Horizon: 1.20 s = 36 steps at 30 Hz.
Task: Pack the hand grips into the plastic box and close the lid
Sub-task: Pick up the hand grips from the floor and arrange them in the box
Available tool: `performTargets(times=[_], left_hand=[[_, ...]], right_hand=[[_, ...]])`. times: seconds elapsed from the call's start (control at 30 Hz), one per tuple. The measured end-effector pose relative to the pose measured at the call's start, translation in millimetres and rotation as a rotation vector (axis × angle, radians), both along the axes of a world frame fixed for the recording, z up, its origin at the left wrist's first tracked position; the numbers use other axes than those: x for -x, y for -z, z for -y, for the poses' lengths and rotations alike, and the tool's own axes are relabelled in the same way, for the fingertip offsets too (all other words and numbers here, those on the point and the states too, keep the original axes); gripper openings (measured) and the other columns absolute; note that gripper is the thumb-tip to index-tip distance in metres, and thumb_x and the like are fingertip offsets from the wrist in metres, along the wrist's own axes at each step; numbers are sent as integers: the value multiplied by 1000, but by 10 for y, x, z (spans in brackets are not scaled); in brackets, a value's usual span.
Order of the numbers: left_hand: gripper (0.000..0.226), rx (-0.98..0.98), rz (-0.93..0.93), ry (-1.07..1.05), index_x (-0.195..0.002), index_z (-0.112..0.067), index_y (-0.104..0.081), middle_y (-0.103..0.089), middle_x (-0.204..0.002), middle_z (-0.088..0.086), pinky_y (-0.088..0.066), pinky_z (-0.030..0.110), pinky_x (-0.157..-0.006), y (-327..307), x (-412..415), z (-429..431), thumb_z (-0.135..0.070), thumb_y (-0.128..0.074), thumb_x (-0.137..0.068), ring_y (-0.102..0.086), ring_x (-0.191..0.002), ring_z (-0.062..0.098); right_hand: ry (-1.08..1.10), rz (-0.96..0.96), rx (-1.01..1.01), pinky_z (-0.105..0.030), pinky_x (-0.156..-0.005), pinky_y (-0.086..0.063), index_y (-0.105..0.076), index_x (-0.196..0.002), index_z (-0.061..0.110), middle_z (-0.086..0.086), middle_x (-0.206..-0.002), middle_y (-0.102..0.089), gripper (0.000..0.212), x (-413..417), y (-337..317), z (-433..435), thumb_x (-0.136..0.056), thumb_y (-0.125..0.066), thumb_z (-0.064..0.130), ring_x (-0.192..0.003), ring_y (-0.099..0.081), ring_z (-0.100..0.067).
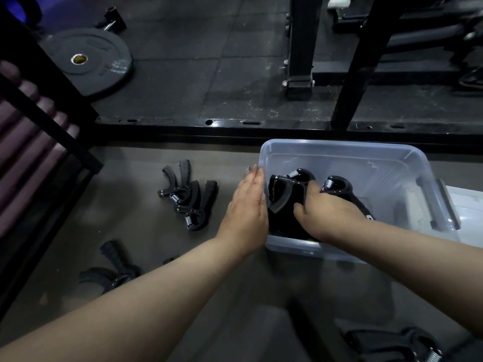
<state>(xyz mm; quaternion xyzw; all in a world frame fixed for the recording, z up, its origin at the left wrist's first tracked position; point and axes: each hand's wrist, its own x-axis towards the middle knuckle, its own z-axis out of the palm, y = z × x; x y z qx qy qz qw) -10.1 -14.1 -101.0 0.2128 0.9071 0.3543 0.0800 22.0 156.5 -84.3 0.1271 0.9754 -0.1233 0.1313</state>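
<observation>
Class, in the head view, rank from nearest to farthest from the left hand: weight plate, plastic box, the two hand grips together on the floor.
1. The plastic box: the left hand touches its left wall.
2. The two hand grips: floor, left of the hand.
3. The weight plate: far upper left.

The plastic box point(392, 163) is sitting on the floor point(156, 231). Inside it, the first hand grip point(287, 189) is lying by its left wall, with the right hand point(326, 210) reaching in and its fingers point(313, 190) curling round that grip; the second hand grip point(337, 186) is lying just right of it. The left hand point(248, 212) is resting flat against the outside of the box's left wall. Left of the box, a pair of hand grips point(188, 197) is lying touching; a lone hand grip point(115, 267) is lying farther left and nearer the person. A near hand grip point(397, 343) is lying in front of the box. A rack rail point(235, 126) is running just behind the box, and a weight plate point(86, 61) is lying well behind, leftward.
</observation>
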Motion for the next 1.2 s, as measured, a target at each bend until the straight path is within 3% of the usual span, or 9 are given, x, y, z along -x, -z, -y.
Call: performTargets(times=[0.17,0.27,0.4,0.6,0.7,0.8,0.87,1.0,1.2], left_hand=[[54,2,-1,3,-157,-21,-10,-5,-164,-9,-1,22,-120,-12,-3,4,-19,-27,-106,3,-149,1],[54,-7,4,2,-157,-22,-10,-4,-164,-10,0,21,-120,-12,-8,4,-19,-27,-106,3,-148,0],[54,-31,7,-1,-157,-20,-12,-6,-164,-10,-1,21,-120,6,-8,10,-19,-28,-106,3,-148,0],[53,-97,12,-39,-156,-18,-15,-7,-164,-8,-2,21,-121,18,-9,11,-19,-30,-106,1,-148,-1],[53,-120,96,-116,-156,-17,-10,-3,-164,-6,0,27,-122,21,-6,16,-24,-27,-107,3,-149,2],[54,-160,177,-147,-156,-17,-8,-2,-165,-3,1,27,-122,53,-12,57,-28,-26,-107,2,-149,3],[58,-166,158,-139,-156,-18,-9,-4,-164,-3,-2,28,-123,133,-26,140,-37,-24,-104,0,-150,5],[65,50,139,-110,-156,-14,-8,-1,-165,0,0,28,-122,422,-102,456,-40,-14,-97,3,-150,8],[62,389,171,-234,-153,-7,-22,-15,-162,11,-5,30,-121,731,-235,1388,-22,-43,-97,-11,-150,24]], right_hand=[[-5,24,-11,-41,-68,-44,-24,-138,2,-11,-86,-63,59,11,-2,-17,-97,-32,42,-83,-63,-35],[-56,-29,-146,-42,-70,-44,-20,-144,5,-15,-99,-69,65,-13,-6,-29,-97,-28,50,-91,-65,-36],[-111,-183,-302,-43,-79,-48,-32,-138,13,-16,-110,-61,61,31,-28,-36,-95,-27,57,-98,-59,-36],[-246,-242,66,-38,-116,-22,-19,-152,16,-6,-158,-17,62,202,-95,231,-100,-26,48,-145,-18,-23],[-289,-290,189,-28,-117,-3,-18,-154,12,-4,-162,-6,60,343,-85,400,-102,-31,40,-149,-4,-17],[-237,-357,246,-27,-117,-2,-27,-150,6,-9,-161,-13,57,541,-83,564,-101,-38,33,-149,-6,-21],[-193,-295,262,-29,-118,2,-23,-152,7,-7,-162,-6,58,643,-52,670,-101,-37,33,-149,3,-20],[-170,-212,203,-37,-120,8,-13,-154,8,-5,-162,13,61,640,96,838,-101,-33,28,-144,27,-22],[-193,-213,166,-38,-120,6,-17,-153,4,-8,-162,9,60,628,98,809,-100,-34,27,-146,22,-26]])
